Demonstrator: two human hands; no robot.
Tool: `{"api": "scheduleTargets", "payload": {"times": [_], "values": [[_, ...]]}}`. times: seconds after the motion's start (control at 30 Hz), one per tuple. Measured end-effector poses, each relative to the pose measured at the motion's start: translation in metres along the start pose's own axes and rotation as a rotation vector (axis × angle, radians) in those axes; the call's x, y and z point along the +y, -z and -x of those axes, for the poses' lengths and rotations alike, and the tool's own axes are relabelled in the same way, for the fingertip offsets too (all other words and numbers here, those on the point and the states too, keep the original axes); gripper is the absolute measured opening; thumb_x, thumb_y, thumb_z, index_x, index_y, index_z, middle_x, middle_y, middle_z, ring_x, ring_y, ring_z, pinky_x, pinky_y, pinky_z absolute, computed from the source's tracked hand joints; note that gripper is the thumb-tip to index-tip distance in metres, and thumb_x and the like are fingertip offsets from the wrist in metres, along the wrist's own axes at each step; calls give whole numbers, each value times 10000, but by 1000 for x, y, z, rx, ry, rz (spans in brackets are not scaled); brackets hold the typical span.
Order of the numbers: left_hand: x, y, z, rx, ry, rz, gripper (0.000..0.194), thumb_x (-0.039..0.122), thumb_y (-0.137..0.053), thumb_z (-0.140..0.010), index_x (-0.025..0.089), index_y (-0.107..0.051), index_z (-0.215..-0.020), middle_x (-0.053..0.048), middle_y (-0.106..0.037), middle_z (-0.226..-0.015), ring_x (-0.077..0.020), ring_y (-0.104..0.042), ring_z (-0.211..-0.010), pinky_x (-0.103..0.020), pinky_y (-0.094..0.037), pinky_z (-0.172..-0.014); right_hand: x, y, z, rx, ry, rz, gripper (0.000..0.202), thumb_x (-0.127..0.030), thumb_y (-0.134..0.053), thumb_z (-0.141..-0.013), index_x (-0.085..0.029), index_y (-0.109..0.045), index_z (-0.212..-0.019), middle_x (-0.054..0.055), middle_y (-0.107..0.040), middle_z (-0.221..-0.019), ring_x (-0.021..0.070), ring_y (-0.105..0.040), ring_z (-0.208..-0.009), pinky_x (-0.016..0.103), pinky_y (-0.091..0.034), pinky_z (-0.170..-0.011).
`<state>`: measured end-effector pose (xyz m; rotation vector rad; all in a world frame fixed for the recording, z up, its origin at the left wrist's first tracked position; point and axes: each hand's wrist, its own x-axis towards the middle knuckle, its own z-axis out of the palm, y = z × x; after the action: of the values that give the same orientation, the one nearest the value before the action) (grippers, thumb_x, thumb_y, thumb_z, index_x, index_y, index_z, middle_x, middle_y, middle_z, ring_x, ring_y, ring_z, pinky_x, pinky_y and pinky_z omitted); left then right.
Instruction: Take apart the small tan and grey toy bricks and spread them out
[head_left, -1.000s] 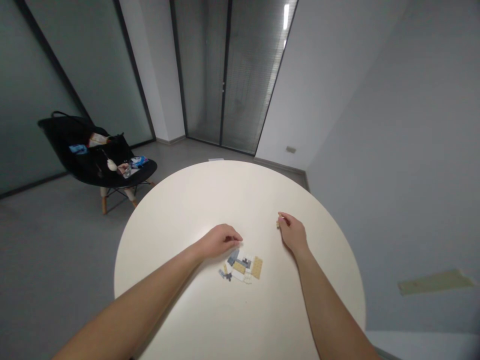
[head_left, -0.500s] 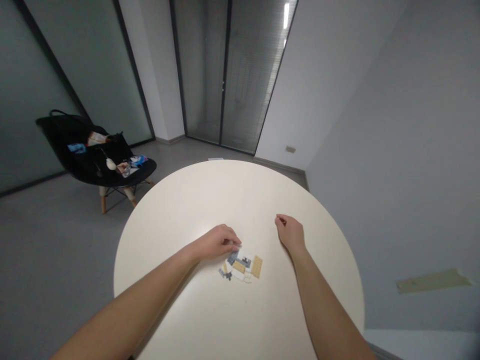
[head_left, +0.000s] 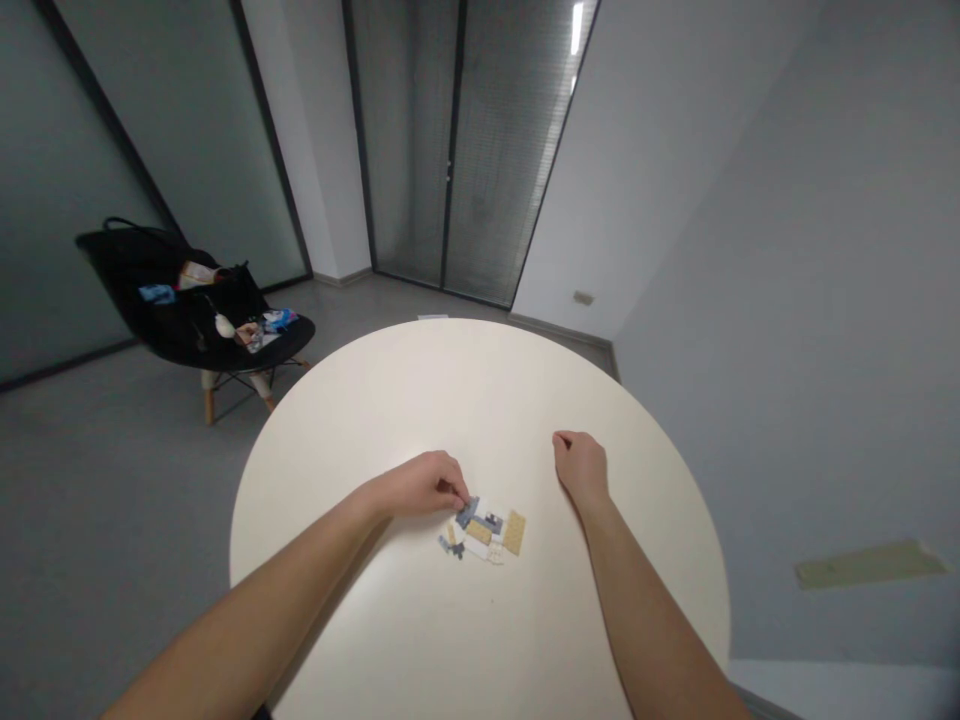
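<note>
A small heap of building bricks lies on the round table, in grey-blue, white and tan. My left hand (head_left: pixel 429 483) comes in from the left with thumb and fingers pinched together at the heap's upper left corner, on a grey-blue brick (head_left: pixel 468 509). A tan plate (head_left: pixel 514 533) forms the right side of the heap, and another tan brick (head_left: pixel 478 532) lies in its middle. Small dark grey pieces (head_left: pixel 457 550) sit at the lower left. My right hand (head_left: pixel 582 468) rests closed on the table, right of the heap; anything inside its fingers is hidden.
The round white table (head_left: pixel 360 400) fills the middle of the view. At the far left stands a black chair (head_left: pixel 150 330) with a bag and packets on it. A pale wall (head_left: pixel 810 400) runs close along the right. Glass doors (head_left: pixel 487 150) are at the back.
My left hand has drawn back a little to the left and down, its fingertips now at the grey-blue brick. My right hand stays closed in nearly the same place.
</note>
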<state>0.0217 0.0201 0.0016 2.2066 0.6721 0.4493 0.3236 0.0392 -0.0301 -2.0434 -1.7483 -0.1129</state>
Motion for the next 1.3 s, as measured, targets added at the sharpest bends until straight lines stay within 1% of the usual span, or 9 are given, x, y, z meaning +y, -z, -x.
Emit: {"api": "scheduleTargets", "payload": {"times": [0.1,0.17,0.33,0.6,0.77,0.97,1.03,1.13,1.3], "values": [[0,5,6,-95,37,46,144,172,-648,-764,175,-760,-855,-38,-699,-779,-129,-618,-690,-203,-444,-632,-2,0,1,2,-9,11,355,-289,-417,-893,-174,-753,-882,125,-718,-885,210,-623,-777,303,-411,-706],[0,7,9,-134,39,62,141,178,-658,-755,173,-757,-856,-33,-695,-764,-130,-618,-682,-200,-440,-617,-3,0,2,-8,-25,12,362,-300,-411,-900,-175,-750,-884,126,-715,-888,209,-618,-768,304,-401,-697],[-1,3,8,-98,34,31,149,145,-643,-732,168,-745,-838,-18,-678,-726,-124,-597,-647,-198,-422,-592,-3,1,2,-3,-45,-15,369,-324,-402,-908,-171,-737,-917,121,-713,-904,214,-611,-792,307,-391,-712],[1,-2,6,-27,70,-35,146,154,-601,-763,167,-731,-828,-23,-693,-766,-132,-600,-701,-206,-417,-648,0,0,2,15,-39,-80,385,-340,-389,-908,-163,-730,-909,110,-723,-915,217,-621,-810,306,-400,-731],[3,-4,4,-39,58,-61,137,160,-612,-764,156,-732,-829,-25,-692,-749,-118,-584,-659,-200,-405,-628,0,0,1,11,-59,-106,375,-349,-406,-897,-170,-736,-902,102,-730,-939,216,-632,-836,298,-411,-753],[7,-2,6,-41,54,-48,143,162,-617,-767,155,-735,-847,-33,-689,-787,-122,-591,-697,-199,-411,-643,1,1,1,-5,-82,-131,358,-350,-427,-882,-182,-743,-885,88,-736,-926,212,-638,-820,295,-419,-742],[7,2,9,-75,80,-17,135,172,-634,-757,154,-733,-847,-31,-684,-792,-122,-592,-695,-196,-413,-632,1,1,1,-3,-80,-141,353,-351,-430,-882,-185,-742,-883,85,-737,-924,211,-639,-819,293,-420,-741],[7,8,13,-159,131,33,121,197,-669,-741,156,-733,-835,-25,-682,-782,-121,-588,-672,-194,-412,-606,1,2,1,-4,-73,-152,351,-350,-431,-884,-184,-740,-875,81,-738,-905,207,-638,-801,289,-420,-726],[5,10,14,-222,76,35,96,177,-677,-733,160,-747,-797,-18,-672,-717,-116,-572,-641,-196,-406,-597,-1,6,2,-13,-80,-170,340,-345,-443,-879,-181,-740,-857,83,-737,-898,195,-634,-758,282,-420,-703]]}}
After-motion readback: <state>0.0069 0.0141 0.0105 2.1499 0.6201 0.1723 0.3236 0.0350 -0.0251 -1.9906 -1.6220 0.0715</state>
